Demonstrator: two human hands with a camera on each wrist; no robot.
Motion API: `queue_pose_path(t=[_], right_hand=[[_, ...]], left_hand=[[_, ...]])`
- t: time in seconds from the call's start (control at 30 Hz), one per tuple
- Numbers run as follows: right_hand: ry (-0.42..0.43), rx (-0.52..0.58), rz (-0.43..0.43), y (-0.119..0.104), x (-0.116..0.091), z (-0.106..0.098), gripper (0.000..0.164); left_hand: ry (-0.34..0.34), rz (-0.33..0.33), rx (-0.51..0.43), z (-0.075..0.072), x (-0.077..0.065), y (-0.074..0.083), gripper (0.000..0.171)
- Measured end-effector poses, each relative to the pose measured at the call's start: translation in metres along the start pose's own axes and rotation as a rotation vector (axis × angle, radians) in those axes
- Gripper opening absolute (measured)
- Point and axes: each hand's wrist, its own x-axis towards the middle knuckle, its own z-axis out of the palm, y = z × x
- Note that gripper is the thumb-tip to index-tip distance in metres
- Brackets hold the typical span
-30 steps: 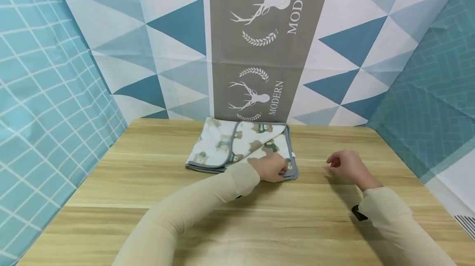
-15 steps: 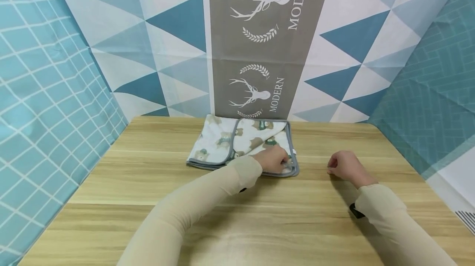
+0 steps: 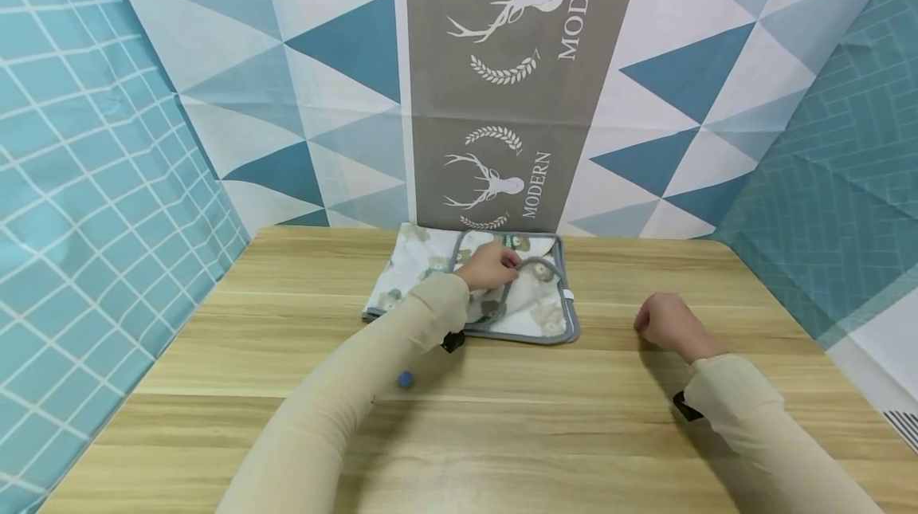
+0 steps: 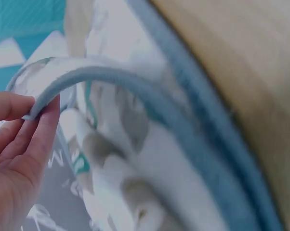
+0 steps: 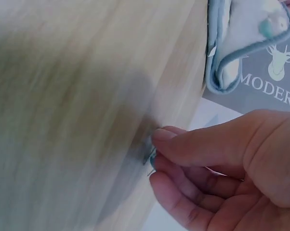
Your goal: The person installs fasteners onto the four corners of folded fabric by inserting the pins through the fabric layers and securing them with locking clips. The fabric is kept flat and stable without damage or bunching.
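A white baby blanket [image 3: 538, 303] with brown bears and grey-blue binding lies folded at the back of the table. My left hand [image 3: 490, 265] is above it and pinches the bound edge of a raised flap; in the left wrist view, thumb and fingers [image 4: 44, 113] hold that grey-blue binding [image 4: 111, 74], which arches up from the layers below. My right hand [image 3: 667, 319] stays apart, low over the table right of the blanket. In the right wrist view, a small bluish thing [image 5: 152, 158] with thin strands shows between its curled thumb and fingers; its kind is unclear.
The wooden table [image 3: 574, 434] ends at a patterned backdrop [image 3: 344, 100] with triangles and deer heads. Blue tiled cloth [image 3: 86, 179] borders the left side, green-blue cloth [image 3: 839, 163] the right. A small blue round spot [image 3: 405, 378] shows beside the left sleeve.
My left hand has moved up and left from the blanket's front right corner, lifting the edge and folding the flap back. The right hand stays nearly in place, its fingers closer together.
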Motion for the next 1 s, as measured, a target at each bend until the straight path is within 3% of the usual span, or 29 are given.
queue_pose_path(t=[0.17,0.43,0.67,0.87,1.0], right_hand=[[-0.031,0.009,-0.013,-0.006,-0.001,0.0,0.012],[0.022,0.129,-0.134,-0.027,0.005,-0.003,0.009],[0.078,0.225,-0.168,-0.046,0.023,-0.009,0.003],[0.17,0.29,-0.209,-0.06,0.035,-0.007,0.004],[0.221,0.327,-0.247,-0.069,0.042,-0.005,0.004]], left_hand=[[0.101,-0.017,-0.001,-0.016,0.002,-0.009,0.03],[0.134,-0.044,-0.046,-0.029,0.002,-0.013,0.033],[0.129,-0.057,-0.067,-0.027,-0.001,-0.009,0.035],[0.135,-0.016,0.01,-0.02,-0.002,0.0,0.034],[0.123,0.006,-0.013,-0.017,-0.003,0.004,0.034]])
